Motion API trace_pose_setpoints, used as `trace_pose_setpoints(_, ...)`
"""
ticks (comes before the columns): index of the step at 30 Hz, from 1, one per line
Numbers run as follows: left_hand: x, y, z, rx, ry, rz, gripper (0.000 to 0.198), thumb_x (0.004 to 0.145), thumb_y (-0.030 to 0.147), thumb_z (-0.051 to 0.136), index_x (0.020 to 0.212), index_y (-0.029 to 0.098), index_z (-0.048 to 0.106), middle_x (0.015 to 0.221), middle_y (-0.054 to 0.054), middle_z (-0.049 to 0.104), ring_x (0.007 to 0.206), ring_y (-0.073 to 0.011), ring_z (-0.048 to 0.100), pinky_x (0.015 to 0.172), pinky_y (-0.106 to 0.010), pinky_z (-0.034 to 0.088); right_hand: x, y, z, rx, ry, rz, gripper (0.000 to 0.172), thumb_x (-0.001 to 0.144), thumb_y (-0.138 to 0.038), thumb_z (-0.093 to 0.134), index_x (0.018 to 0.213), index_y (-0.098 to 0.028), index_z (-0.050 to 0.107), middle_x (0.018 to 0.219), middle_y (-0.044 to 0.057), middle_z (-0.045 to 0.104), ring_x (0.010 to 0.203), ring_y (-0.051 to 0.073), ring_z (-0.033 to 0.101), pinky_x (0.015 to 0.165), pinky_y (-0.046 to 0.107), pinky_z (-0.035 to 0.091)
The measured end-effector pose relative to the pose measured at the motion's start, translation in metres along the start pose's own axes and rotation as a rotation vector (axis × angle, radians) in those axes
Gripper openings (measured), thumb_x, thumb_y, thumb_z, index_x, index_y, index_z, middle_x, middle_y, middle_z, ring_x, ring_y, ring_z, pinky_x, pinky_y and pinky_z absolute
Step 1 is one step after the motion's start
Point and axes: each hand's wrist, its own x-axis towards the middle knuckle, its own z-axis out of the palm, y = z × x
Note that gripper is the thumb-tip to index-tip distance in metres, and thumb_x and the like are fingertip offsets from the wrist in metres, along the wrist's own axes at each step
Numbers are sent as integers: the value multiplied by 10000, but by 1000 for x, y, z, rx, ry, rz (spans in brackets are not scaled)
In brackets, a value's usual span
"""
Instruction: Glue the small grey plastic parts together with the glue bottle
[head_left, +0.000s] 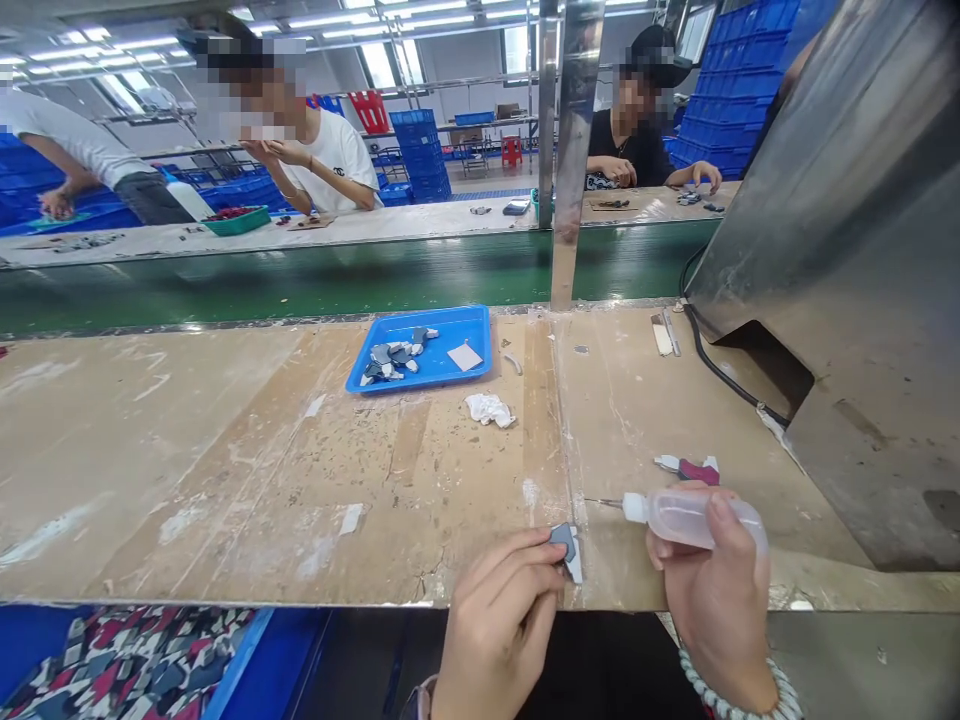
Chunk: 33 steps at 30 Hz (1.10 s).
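Note:
My left hand (502, 610) pinches a small grey and white shaped piece (568, 552) between thumb and fingers at the table's front edge. In my right hand (712, 590) is a clear squeeze bottle (686, 518) with a white cap and a thin needle tip, lying nearly level. The tip points left, above and apart from the grey and white piece. Just behind the bottle, a maroon and white piece (694, 470) rests on the table. How much the bottle contains is hard to make out.
A blue tray (472, 320) holds several grey and white pieces, with crumpled white tissue (490, 409) before it. Metal housing (840, 300) and a black cable (701, 345) stand right. Below left, a blue bin (244, 660) contains many pieces. Co-workers sit beyond the green conveyor (300, 275).

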Motion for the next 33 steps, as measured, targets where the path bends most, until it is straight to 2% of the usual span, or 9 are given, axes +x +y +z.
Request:
trace_pose_setpoints(2,1,3,-5,-8,-50,-10,154,903,39,621,917,181,680,962,-50,779,1031,-202,737,912,-312,631,2,-2,2,4,-14,21,303,830,-460,691,792,-177,589,682,-8,609,437,102,508,386,225,395)
trace_pose_setpoints(6,12,5,-9,72,-69,53,195,912,78,636,1062,179,711,1014,-58,783,985,-191,751,914,-306,634,2,-3,2,0,-71,19,314,827,-462,715,781,-173,601,658,-12,597,448,99,495,402,221,394)
trace_pose_setpoints(10,27,5,-12,140,-152,123,130,933,128,626,983,183,733,961,-50,786,909,-196,764,858,-325,654,0,-3,1,10,-93,19,300,840,-446,710,779,-177,592,711,-7,607,453,88,492,414,220,387)
trace_pose_setpoints(14,39,3,-18,189,-263,194,184,989,174,554,929,174,728,949,-39,789,867,-189,769,809,-326,667,-1,-1,-2,40,-102,32,306,826,-443,725,771,-179,579,742,-5,583,499,96,498,429,222,404)
trace_pose_setpoints(21,52,-1,-25,325,-429,301,273,1039,232,463,1043,149,723,1064,-69,783,862,-203,778,711,-309,671,-2,1,-4,73,-89,33,292,801,-431,753,780,-179,606,812,1,591,517,97,526,416,218,420)
trace_pose_setpoints(25,53,3,-23,413,-409,383,276,1029,159,446,998,105,715,1024,-94,779,791,-214,760,682,-340,660,-1,-1,-3,100,-101,33,268,816,-417,740,783,-191,599,819,-11,597,525,86,535,390,192,409)
trace_pose_setpoints(28,52,2,-23,433,-397,423,260,1024,136,447,963,92,696,992,-108,772,778,-213,741,692,-343,647,0,-2,-3,65,-115,82,294,828,-460,728,863,-207,582,858,14,679,512,114,599,380,211,452)
trace_pose_setpoints(31,52,-4,-23,342,-416,346,233,1028,151,463,942,130,679,997,-85,766,844,-191,736,761,-307,629,1,-2,-4,-2,-188,124,327,853,-487,716,968,-212,580,1020,82,742,564,167,695,450,271,554)
trace_pose_setpoints(33,53,-8,-22,259,-401,279,201,1019,153,492,932,147,673,986,-74,761,841,-171,726,761,-280,606,3,-2,-4,-22,-242,115,323,828,-441,765,988,-215,599,1084,76,731,661,178,731,539,288,605)
